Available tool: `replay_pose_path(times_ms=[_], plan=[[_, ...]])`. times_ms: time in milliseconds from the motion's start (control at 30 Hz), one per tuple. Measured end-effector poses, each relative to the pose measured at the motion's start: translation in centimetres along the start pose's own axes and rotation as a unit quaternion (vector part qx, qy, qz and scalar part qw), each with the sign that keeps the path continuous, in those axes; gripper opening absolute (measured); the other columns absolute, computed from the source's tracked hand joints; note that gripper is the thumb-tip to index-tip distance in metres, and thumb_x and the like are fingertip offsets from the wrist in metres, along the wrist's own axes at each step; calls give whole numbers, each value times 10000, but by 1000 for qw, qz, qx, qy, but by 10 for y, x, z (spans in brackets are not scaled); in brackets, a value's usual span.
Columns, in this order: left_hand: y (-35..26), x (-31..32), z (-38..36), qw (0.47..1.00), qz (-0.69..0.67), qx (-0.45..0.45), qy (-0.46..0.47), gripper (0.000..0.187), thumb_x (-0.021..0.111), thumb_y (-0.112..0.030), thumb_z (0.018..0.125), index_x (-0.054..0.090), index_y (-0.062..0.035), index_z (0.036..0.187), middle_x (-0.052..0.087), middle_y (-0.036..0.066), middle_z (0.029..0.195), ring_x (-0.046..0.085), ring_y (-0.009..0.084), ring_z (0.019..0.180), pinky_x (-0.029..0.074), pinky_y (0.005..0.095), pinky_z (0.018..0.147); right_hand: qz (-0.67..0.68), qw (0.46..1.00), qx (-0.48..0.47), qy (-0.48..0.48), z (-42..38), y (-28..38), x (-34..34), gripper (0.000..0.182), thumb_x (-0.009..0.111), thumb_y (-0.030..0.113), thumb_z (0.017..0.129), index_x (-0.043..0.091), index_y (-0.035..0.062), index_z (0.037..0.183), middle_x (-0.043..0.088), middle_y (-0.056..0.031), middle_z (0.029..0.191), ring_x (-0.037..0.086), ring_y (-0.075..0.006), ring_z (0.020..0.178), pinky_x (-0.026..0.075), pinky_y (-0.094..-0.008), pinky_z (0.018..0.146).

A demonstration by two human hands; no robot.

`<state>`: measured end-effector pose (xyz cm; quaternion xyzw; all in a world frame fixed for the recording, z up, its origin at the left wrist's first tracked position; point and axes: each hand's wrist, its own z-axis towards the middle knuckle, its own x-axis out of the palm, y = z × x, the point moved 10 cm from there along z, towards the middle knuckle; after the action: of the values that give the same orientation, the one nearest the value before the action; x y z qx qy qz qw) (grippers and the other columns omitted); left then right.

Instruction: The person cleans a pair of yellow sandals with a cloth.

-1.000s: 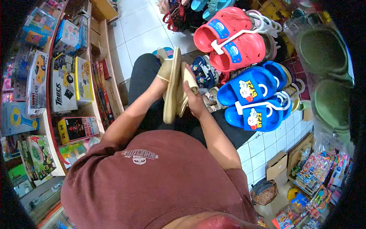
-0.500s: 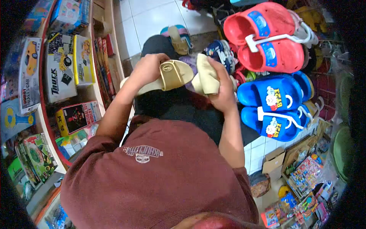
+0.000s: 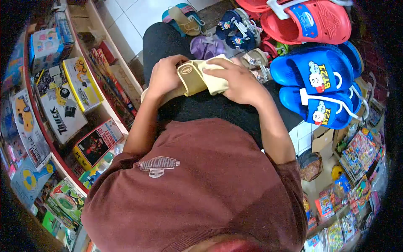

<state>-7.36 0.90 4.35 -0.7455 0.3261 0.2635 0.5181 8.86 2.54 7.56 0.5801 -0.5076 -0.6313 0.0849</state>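
Note:
A cream sandal with a tan-gold strap (image 3: 193, 79) lies across my lap, with its heel end toward the left. My left hand (image 3: 166, 78) is wrapped round the sandal behind the strap. In my right hand (image 3: 239, 80) is a pale yellow cloth (image 3: 216, 80), pressed against the front of the sandal and covering its toe end. The fingers of my right hand lie over the cloth.
Blue slippers (image 3: 315, 75) and red clogs (image 3: 310, 21) hang at the right. Purple sandals (image 3: 207, 47) and other footwear lie beyond my lap. Shelves at the left hold boxed toys (image 3: 63, 103). More packaged toys (image 3: 359, 151) are at the lower right.
The cloth has moved left onto the sandal's toe end, which was uncovered before. My right hand now lies over it. The view has also turned, shifting the surroundings.

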Motion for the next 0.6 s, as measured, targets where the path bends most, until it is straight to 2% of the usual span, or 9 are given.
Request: replay_pose_path(times_ms=[133, 233, 267, 300, 533, 600], plan=[[-2, 1, 4, 1000, 8, 6, 0, 303, 681, -253, 740, 716, -82, 988, 700, 162, 956, 667, 349, 916, 518, 411, 803, -25, 999, -15, 17, 0, -14, -2, 541, 663, -31, 695, 676, 196, 1186, 562, -16, 1325, 513, -305, 1131, 433, -381, 976], [-11, 4, 4, 997, 36, 65, -19, 328, 682, -255, 721, 700, -79, 997, 693, 149, 981, 658, 344, 931, 514, 420, 812, -43, 993, -73, -87, 15, -8, 2, 493, 653, -5, 713, 694, 217, 1152, 591, 10, 1287, 531, -297, 1093, 448, -378, 928], [-10, 5, 3, 998, 31, 59, -15, 335, 683, -256, 715, 694, -78, 999, 690, 145, 986, 656, 344, 934, 513, 421, 812, -44, 988, -89, -117, 18, -4, 3, 489, 652, 0, 715, 695, 221, 1150, 594, 12, 1282, 534, -297, 1086, 449, -378, 925], [-10, 4, 3, 998, 25, 54, -12, 343, 685, -258, 710, 688, -77, 1002, 688, 141, 991, 653, 343, 937, 512, 422, 813, -47, 987, -66, -142, 19, -1, -5, 484, 644, -2, 718, 700, 230, 1139, 600, 13, 1271, 539, -299, 1081, 448, -378, 942], [-6, 8, 4, 997, 56, 45, 3, 357, 691, -291, 704, 680, -74, 987, 690, 144, 986, 652, 350, 929, 512, 420, 804, 48, 995, -65, 55, 3, -26, 7, 514, 632, -52, 698, 706, 213, 1133, 599, -25, 1277, 543, -303, 1077, 435, -367, 972], [-6, 6, 3, 997, 66, 29, -6, 365, 693, -297, 700, 679, -72, 987, 691, 151, 980, 652, 350, 928, 512, 422, 801, 46, 998, -48, -3, 6, -28, 6, 508, 637, -54, 700, 705, 214, 1127, 606, -19, 1269, 546, -294, 1098, 435, -371, 975]])
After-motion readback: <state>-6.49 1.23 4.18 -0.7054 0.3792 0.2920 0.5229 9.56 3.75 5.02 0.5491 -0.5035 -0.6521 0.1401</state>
